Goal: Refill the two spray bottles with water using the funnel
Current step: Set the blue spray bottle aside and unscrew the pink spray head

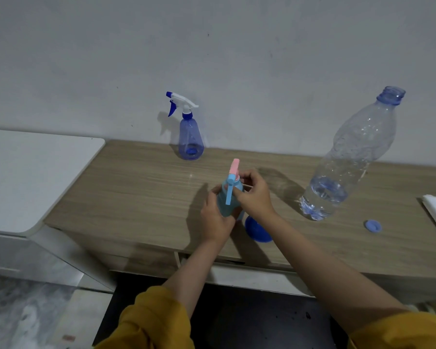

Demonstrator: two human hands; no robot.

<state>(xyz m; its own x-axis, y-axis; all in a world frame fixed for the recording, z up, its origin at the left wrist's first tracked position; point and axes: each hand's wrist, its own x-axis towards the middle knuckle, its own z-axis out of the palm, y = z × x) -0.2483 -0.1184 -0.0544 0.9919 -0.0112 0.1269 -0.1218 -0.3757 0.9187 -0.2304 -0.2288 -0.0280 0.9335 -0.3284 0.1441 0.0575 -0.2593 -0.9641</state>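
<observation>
The left hand (215, 217) wraps the light-blue sprayer (228, 202) at desk (136, 187) centre; the right hand (253, 195) pinches its neck below the pink-tipped head. The funnel (257, 230) lies just at 5 o'clock, near the front edge. Open desk stretches toward 9 o'clock. The blue sprayer (190, 137) stands at 12 against the wall, apparently empty. At 3 o'clock the uncapped bottle (347, 167) holds little water; its cap (373, 226) lies beside.
</observation>
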